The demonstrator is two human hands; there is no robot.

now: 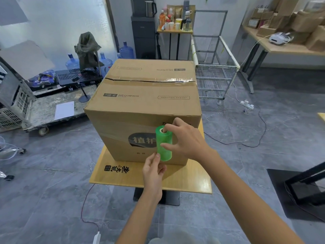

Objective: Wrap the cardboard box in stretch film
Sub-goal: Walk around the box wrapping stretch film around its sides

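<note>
A large taped cardboard box (144,103) stands on a small wooden table (123,178). Clear film lies across the box's near face in a band (112,132). A green stretch film roll (164,148) stands upright against that face, near its right side. My right hand (184,138) grips the roll from the top, one finger inside the core and another across its side. My left hand (153,169) is below, with its fingers closed on the roll's bottom end.
A flat trolley (52,110) with crates and water bottles stands at the left. A wire cage cart (214,71) is behind the box on the right. Cables (260,131) and a power strip lie on the grey floor. A black frame (306,187) sits at the right.
</note>
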